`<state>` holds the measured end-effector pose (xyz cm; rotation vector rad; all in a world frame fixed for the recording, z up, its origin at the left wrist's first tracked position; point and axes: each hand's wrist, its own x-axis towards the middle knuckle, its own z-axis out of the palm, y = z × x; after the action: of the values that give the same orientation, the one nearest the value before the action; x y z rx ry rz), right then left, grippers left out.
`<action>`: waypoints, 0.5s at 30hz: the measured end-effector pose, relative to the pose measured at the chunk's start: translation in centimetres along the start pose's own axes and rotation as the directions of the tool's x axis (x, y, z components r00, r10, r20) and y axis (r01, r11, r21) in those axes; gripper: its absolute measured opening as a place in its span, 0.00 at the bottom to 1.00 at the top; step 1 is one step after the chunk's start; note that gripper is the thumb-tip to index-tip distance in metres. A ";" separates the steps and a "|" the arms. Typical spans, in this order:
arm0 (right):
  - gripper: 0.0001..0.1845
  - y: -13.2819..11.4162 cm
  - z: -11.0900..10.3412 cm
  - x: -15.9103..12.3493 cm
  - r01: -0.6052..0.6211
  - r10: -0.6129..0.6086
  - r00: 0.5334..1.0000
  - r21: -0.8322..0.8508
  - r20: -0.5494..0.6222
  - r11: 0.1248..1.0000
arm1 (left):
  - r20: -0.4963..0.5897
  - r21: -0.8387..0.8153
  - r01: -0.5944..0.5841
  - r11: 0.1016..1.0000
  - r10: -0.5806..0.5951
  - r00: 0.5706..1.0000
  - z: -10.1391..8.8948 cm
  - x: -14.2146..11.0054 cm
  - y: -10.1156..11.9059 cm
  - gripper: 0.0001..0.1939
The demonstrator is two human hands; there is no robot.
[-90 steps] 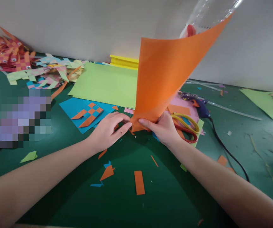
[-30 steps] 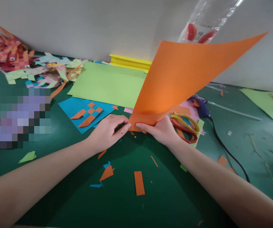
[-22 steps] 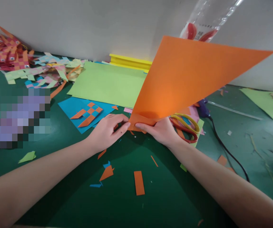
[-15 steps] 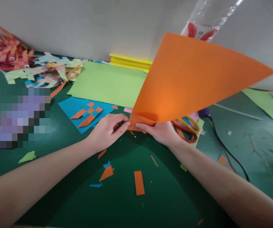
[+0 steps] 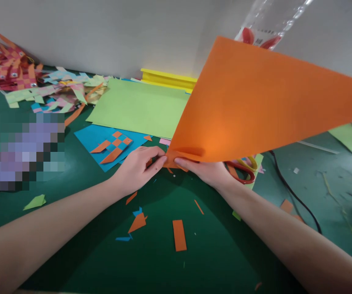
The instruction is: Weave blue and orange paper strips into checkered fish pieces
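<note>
A large sheet of orange paper rises from between my hands and leans to the right, its near edge folded over in a narrow strip. My left hand pinches the left end of that fold between thumb and forefinger. With its thumb on top, my right hand grips the fold a little farther right; its other fingers are hidden behind the paper. Just left of my left hand, a woven orange-and-blue paper fish lies on a blue sheet. Red-and-yellow-handled scissors lie beside my right wrist.
Green paper sheets lie behind my hands, before a yellow folded strip. Woven paper pieces are heaped far left. An orange rectangle and scraps lie nearer me. A black cable runs at right; a clear plastic package stands behind.
The orange sheet's free part has swung outward, its right corner moving right past the frame edge and its top corner slightly up. Both hands stay in nearly the same place.
</note>
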<state>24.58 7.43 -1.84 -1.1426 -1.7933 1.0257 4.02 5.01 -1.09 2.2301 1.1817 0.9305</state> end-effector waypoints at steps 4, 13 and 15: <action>0.19 0.4 0.0 0.1 -0.030 0.032 0.999 0.133 -0.012 0.991 | 0.000 -0.005 0.010 1.000 -0.010 1.000 0.1 -0.1 0.0 0.11; 0.17 0.8 0.1 0.1 -0.044 0.053 0.998 0.286 -0.022 0.957 | -0.001 -0.005 0.031 1.000 -0.031 1.000 0.0 0.0 0.1 0.10; 0.17 0.9 0.2 0.1 -0.057 0.067 0.998 0.336 -0.016 0.940 | -0.001 -0.007 0.033 0.999 -0.033 0.999 0.0 0.0 0.2 0.10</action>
<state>24.63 7.76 -2.74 -0.9989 -1.4956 1.2896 4.11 4.90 -0.97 2.1986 1.2100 0.9218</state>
